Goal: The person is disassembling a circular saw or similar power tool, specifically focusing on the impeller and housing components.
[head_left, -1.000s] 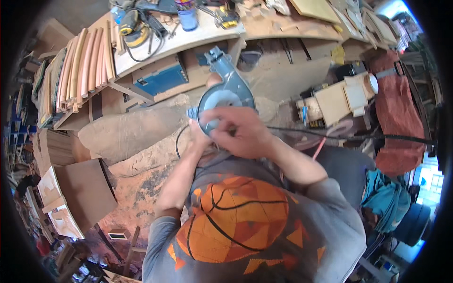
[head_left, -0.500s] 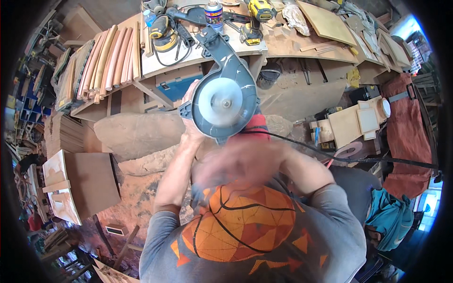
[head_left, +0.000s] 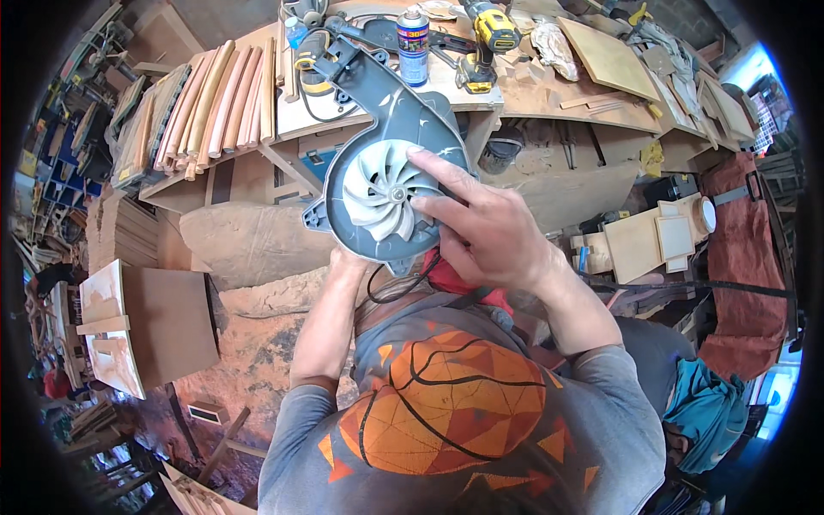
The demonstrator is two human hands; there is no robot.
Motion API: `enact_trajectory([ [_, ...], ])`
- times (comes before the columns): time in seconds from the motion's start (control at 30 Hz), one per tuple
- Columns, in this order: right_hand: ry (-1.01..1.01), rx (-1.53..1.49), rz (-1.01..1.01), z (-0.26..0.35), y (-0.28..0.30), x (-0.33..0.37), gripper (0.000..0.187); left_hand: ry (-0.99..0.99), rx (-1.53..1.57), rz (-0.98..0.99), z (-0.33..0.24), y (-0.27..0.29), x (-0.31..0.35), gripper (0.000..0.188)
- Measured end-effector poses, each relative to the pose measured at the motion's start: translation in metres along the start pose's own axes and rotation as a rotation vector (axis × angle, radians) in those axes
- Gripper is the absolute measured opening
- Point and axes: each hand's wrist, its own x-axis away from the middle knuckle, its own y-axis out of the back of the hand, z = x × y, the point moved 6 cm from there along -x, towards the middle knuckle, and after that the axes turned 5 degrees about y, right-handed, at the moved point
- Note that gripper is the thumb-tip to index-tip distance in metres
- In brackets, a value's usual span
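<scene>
A grey blower housing (head_left: 412, 107) with its cover off is held up in front of me, its outlet pointing to the far left. Inside sits a white fan wheel (head_left: 365, 210) with curved blades and a metal nut at its hub. My left hand (head_left: 348, 259) supports the housing from beneath; its fingers are hidden behind it. Two stretched fingers of my right hand (head_left: 489, 227) touch the wheel, one at its far rim and the other close to the hub. A red part (head_left: 446, 276) and a black cord show below the housing.
On the bench stand a spray can (head_left: 413, 51), a yellow cordless drill (head_left: 489, 39) and a yellow sander (head_left: 313, 69). Round wooden rods (head_left: 210, 103) lie at the left. A black cable (head_left: 687, 286) runs off to the right. A brown board (head_left: 176, 326) stands at the left.
The fan wheel was a spinning blur and now its blades show clearly. My right hand, blurred near my chest before, has come up onto the wheel. The housing's outlet has tilted further left.
</scene>
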Motion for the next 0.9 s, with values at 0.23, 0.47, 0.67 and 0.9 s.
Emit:
enact_trajectory([
  [0.23,-0.011,0.07,0.003,0.011,0.006,-0.011,0.034,0.038,0.081,-0.057,0.002,0.006,0.0,0.088],
  [0.47,0.039,-1.622,0.44,0.026,-0.006,0.028,0.026,0.091,0.267,-0.246,0.009,0.018,0.0,0.088],
  [0.67,-0.131,-0.607,0.085,0.032,0.009,-0.007,0.035,0.112,0.343,-0.237,0.004,0.022,0.0,0.089],
  [0.9,0.01,-0.102,0.114,0.042,0.001,-0.024,0.047,0.126,0.386,-0.224,0.0,0.02,0.002,0.089],
])
